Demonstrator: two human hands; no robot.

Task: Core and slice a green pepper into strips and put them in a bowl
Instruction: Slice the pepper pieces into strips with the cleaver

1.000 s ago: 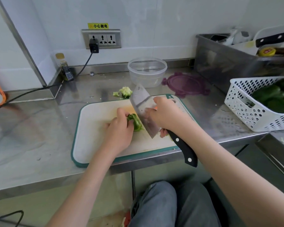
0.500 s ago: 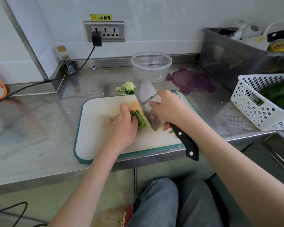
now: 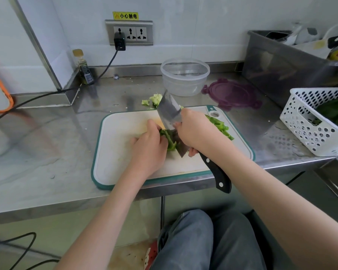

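Observation:
A piece of green pepper (image 3: 169, 140) lies on the white cutting board (image 3: 121, 145) with a teal rim. My left hand (image 3: 147, 148) holds it down with curled fingers. My right hand (image 3: 197, 133) grips a cleaver (image 3: 171, 118) by its black handle, the blade standing on the pepper just right of my left fingers. Cut green strips (image 3: 220, 126) lie on the board behind my right hand. A clear plastic bowl (image 3: 184, 76) stands beyond the board. The pale pepper core (image 3: 154, 100) sits on the counter at the board's far edge.
A purple lid (image 3: 231, 93) lies right of the bowl. A white perforated basket (image 3: 312, 121) with green peppers stands at the right edge. A steel tub (image 3: 281, 69) is behind it. A small bottle (image 3: 84, 70) and a power cable (image 3: 37, 97) are at the back left.
The cleaver has kept chopping down on the pepper, and my left hand has stayed on the piece. The view shifted, and cut strips now show behind my right hand.

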